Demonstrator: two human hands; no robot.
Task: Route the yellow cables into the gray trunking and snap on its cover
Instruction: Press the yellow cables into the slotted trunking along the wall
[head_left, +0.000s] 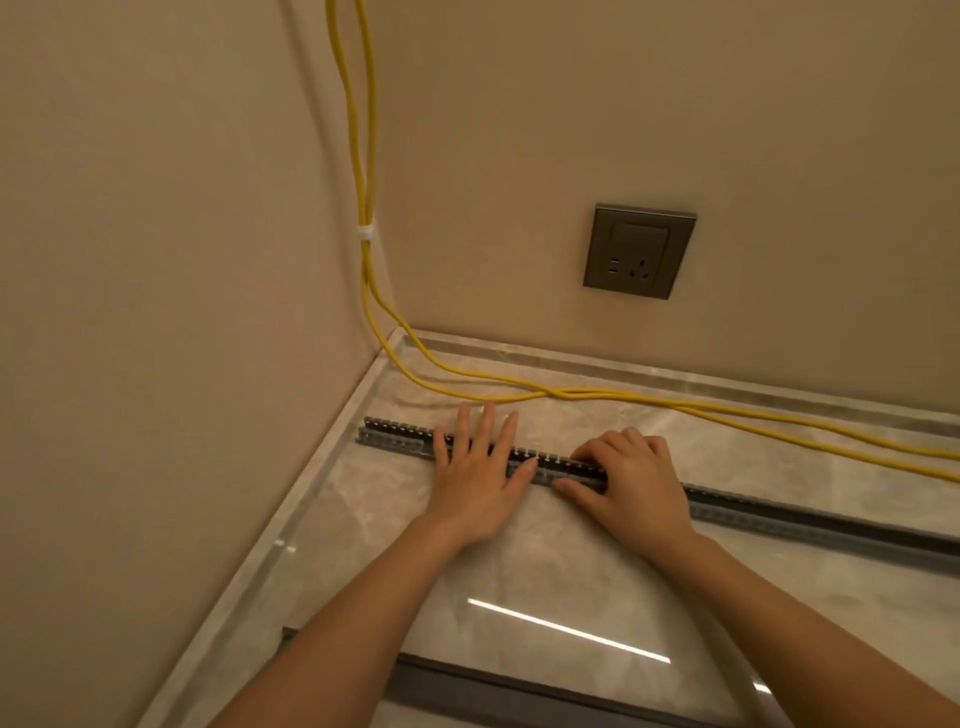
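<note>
A long gray slotted trunking (395, 439) lies on the marble floor, running from near the left wall off to the right. It has no cover on it. My left hand (475, 467) lies flat across it with straight, spread fingers. My right hand (631, 480) rests on it just to the right, fingers bent over its far wall and thumb along the near side. Yellow cables (675, 405) come down the wall corner, held by a white clip (365, 233), and trail over the floor behind the trunking, outside it.
Beige walls meet in a corner at the left. A gray wall socket (640, 251) sits on the back wall. A marble skirting strip (623, 366) runs along both walls. A flat gray strip (519, 691) lies on the floor close to me.
</note>
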